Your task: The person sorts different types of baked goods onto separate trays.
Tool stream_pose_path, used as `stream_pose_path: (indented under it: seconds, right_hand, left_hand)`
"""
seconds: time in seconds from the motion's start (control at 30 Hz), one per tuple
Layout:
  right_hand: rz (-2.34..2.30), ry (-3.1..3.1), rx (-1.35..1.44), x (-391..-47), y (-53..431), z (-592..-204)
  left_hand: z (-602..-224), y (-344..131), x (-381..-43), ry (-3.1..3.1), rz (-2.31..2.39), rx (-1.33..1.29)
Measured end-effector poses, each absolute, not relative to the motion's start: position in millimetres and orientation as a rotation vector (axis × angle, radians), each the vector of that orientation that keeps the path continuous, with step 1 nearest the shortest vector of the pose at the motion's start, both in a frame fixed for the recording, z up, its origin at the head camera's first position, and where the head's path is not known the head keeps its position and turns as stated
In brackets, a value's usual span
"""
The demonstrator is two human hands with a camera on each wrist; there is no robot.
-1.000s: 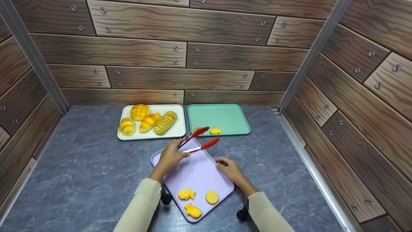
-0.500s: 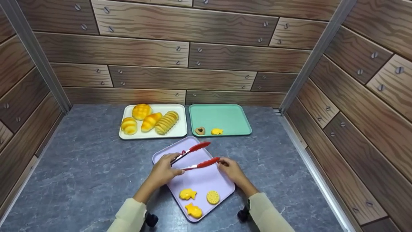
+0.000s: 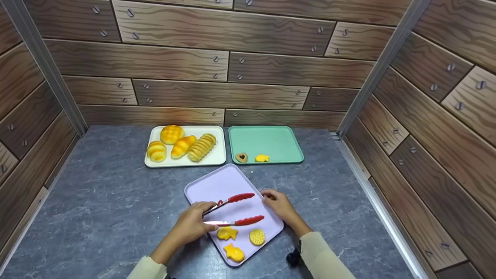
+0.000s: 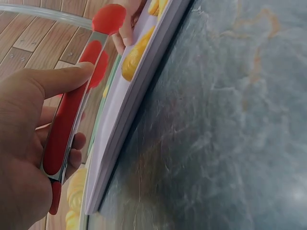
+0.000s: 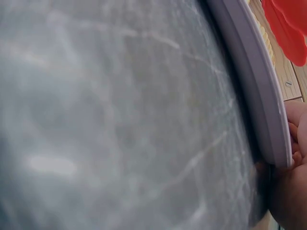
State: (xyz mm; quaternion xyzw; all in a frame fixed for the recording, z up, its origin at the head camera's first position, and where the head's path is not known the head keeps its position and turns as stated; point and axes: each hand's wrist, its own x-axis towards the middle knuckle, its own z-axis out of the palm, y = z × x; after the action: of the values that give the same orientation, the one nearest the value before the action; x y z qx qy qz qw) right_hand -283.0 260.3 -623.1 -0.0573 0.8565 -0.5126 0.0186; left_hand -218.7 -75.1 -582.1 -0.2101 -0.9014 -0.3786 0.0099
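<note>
In the head view my left hand grips a pair of red-tipped tongs, whose arms are spread over the lilac tray. The left wrist view shows my thumb along the red handle of the tongs. At the tray's right edge, my right hand holds the rim with curled fingers; the right wrist view shows these only partly. Two yellow fish-shaped pieces and a round yellow biscuit lie at the tray's near end. The lower tongs arm passes just above the upper fish.
Behind stands a white tray with several bread rolls. Beside it, a green tray bears a heart-centred biscuit and a small yellow fish-shaped piece. Wood-patterned walls enclose the grey marbled tabletop.
My left hand has drawn the tongs back from the green tray's front edge toward the near end of the lilac tray. The heart-centred biscuit is now uncovered. My right hand stays at the rim.
</note>
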Motion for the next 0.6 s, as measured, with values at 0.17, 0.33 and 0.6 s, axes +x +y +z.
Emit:
stream_pose_path:
  seconds: [0.17, 0.33, 0.6]
  right_hand:
    - [-1.589, 2.673, -0.202, -283, 261, -625]
    - [-1.566, 2.693, -0.216, -282, 260, -624]
    - [-1.578, 2.699, -0.233, -280, 259, -620]
  left_hand:
    - [-583, -82, -208, -2.828, -1.159, -0.726]
    - [-582, -90, -198, -2.854, -1.146, -0.775]
    - [-579, -97, -196, -2.933, -1.102, -0.808]
